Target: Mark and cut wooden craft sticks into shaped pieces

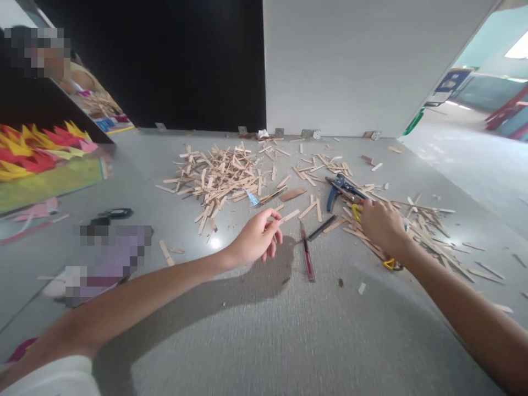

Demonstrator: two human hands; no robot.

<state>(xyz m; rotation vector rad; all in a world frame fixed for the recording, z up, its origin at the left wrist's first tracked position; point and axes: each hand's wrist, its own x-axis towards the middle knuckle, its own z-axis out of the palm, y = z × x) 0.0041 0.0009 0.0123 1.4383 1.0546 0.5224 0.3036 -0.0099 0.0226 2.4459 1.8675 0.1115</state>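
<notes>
My left hand [259, 234] pinches a flat wooden craft stick [290, 216] between thumb and index finger, its other fingers loosely curled above the floor. Over on the right, my right hand [381, 224] is closed, back upward, among scattered sticks; whatever its fingers grip is hidden. Yellow tool parts [390, 264] show beside and below that hand. Just beyond its fingers lies a blue tool resembling a glue gun [339, 187]. A pink utility knife [307, 256] with its blade out rests between my hands, near a narrow black strip [322, 227].
A heap of craft sticks [223, 173] lies ahead, with more sticks [437, 242] at right. Black [165, 60] and white panels [363, 66] stand behind. Red and yellow paper points [41, 146] are at left, near a phone-like dark object [116, 213]. A person [82, 77] sits far left.
</notes>
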